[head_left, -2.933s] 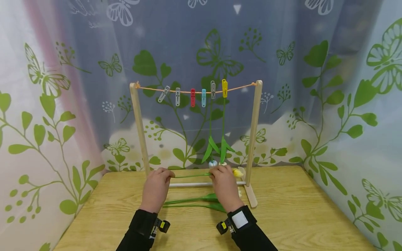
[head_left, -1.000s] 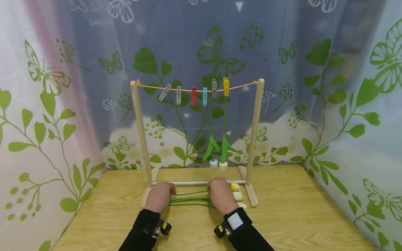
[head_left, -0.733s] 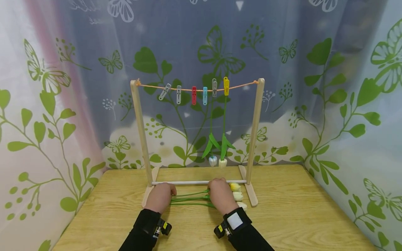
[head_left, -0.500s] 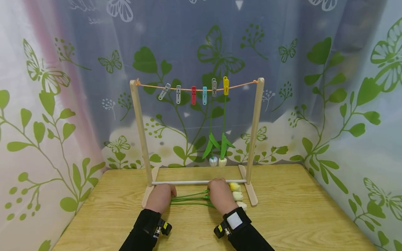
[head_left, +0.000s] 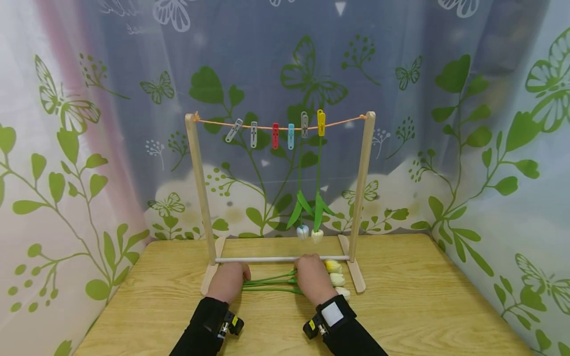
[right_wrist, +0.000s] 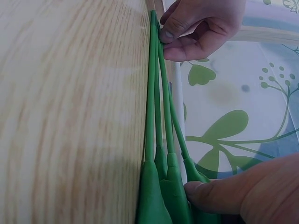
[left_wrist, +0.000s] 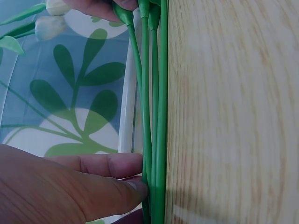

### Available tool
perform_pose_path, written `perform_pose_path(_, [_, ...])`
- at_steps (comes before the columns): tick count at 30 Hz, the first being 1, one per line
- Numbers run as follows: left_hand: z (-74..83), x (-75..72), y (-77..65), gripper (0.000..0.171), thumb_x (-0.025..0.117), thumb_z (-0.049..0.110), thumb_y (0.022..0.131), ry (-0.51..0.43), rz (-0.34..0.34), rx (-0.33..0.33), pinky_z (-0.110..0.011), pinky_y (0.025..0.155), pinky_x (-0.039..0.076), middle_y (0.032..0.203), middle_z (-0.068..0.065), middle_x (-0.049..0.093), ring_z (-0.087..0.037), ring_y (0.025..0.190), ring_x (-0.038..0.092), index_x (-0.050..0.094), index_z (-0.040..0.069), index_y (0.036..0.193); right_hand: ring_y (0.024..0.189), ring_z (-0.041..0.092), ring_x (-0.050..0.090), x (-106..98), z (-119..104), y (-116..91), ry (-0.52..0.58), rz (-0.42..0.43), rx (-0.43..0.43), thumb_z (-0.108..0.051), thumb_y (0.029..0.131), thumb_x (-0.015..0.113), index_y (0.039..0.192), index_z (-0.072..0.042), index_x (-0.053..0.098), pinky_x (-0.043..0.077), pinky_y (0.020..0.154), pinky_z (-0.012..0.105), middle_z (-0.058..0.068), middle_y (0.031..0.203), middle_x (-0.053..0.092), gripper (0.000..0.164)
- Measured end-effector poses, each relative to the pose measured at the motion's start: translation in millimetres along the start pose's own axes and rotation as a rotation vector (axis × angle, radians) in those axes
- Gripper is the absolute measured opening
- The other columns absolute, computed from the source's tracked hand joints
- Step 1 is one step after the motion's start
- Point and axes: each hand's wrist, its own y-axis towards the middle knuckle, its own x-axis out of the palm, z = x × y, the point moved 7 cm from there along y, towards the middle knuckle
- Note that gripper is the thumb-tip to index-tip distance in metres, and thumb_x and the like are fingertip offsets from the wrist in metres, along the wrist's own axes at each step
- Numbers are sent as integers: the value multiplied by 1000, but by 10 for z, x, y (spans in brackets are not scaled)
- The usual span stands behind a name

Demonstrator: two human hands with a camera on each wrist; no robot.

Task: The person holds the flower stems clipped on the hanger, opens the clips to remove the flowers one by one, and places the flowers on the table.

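Head looks down; nearer wrist views share stems (left_wrist: 162, 116).

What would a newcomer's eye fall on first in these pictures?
Probably the row of clothespins on the orange string across the wooden frame, with two hanging tulips head-down from the two rightmost ones. Below, at the table, the left hand pinches loose tulips by their stems, and the right hand holds them nearer their blooms.
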Motion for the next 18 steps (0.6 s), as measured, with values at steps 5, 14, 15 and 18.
perform_pose_path(5, [-5, 4, 1, 26, 62, -6, 99, -1, 7, 1, -35, 68, 55, 82, -2, 70, -15, 73, 56, 77, 10, 86, 70, 20, 72, 5, 2, 3, 1, -1, -4, 2, 88, 85, 77, -8, 81, 60, 88, 43, 3, 72, 78, 16])
perform_pose_path(14, [-18, 29, 13, 26, 61, -7, 99, -1, 11, 2, -36, 69, 55, 81, -3, 68, -15, 73, 56, 77, 8, 86, 71, 20, 72, -19, -10, 0, 20, -10, -8, -2, 87, 89, 78, -9, 82, 59, 88, 41, 2, 73, 78, 13])
perform_pose_path(15, [-19, 34, 13, 26, 61, -7, 99, -2, 10, 4, -36, 69, 55, 82, -3, 68, -15, 74, 56, 77, 8, 86, 71, 20, 72, -22, -13, -1, 22, -11, -10, -3, 86, 90, 79, -9, 83, 59, 88, 41, 2, 74, 78, 12])
perform_pose_path(18, [-24, 50, 28, 25, 63, -7, 99, 0, 3, 13, -37, 70, 57, 83, -3, 71, -16, 75, 59, 78, 8, 87, 73, 20, 72, -29, -22, -5, 27, -10, -17, -8, 86, 93, 82, -9, 83, 58, 84, 40, 3, 77, 79, 11])
